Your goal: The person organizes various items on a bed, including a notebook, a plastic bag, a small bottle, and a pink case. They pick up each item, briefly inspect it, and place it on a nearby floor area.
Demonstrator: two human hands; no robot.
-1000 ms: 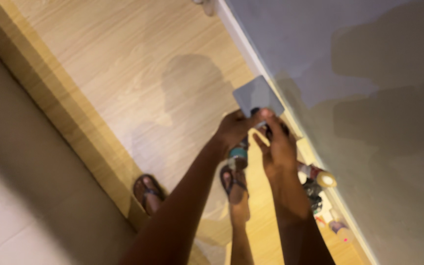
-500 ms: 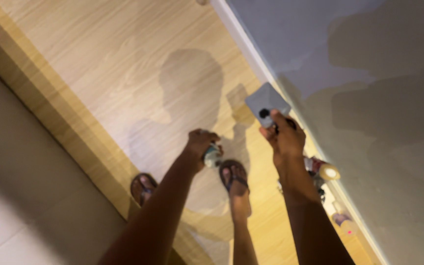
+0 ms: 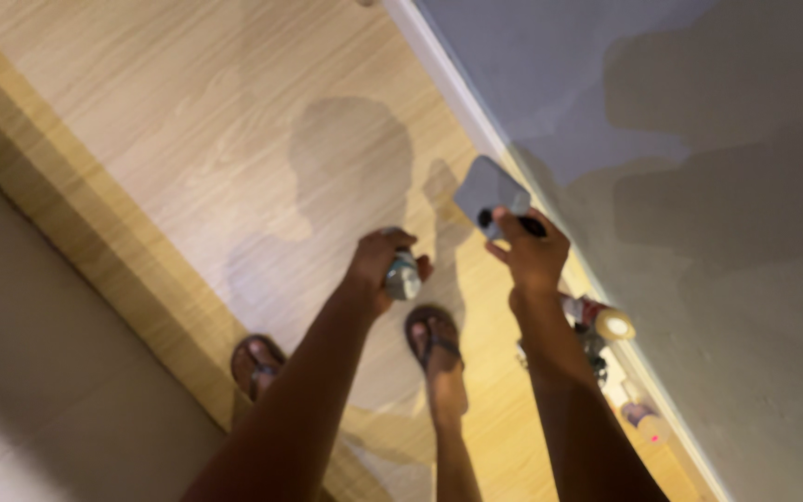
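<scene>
Left hand (image 3: 378,265): fingers curled shut round a small silvery cylindrical object (image 3: 402,277), perhaps a tube or small can; only its rounded end shows past the palm, so its exact kind cannot be told. Hand held out above the floor, forearm running down to the lower edge of the view.

Right hand (image 3: 532,256): closed in a grip on the dark handle of a putty knife (image 3: 490,191), thumb and fingers wrapped round the handle just below the blade. The flat grey blade points up and away, its far edge just beside the white skirting board (image 3: 457,88); whether it touches cannot be told.

Wall (image 3: 699,186): grey, with darker patches spread across it, right of the skirting board.

Floor (image 3: 188,121): light wood-grain boards, carrying the shadow of the person's head and raised arms.

Feet: two, in dark sandals (image 3: 434,336), on the floor below the hands.

Items at the foot of the wall: a tube with a round pale end (image 3: 601,321), just right of the right wrist; further small containers (image 3: 643,423) beyond, blurred.

Lower left: a yellowish wooden strip (image 3: 95,251) bordering a pale grey surface (image 3: 39,372).
</scene>
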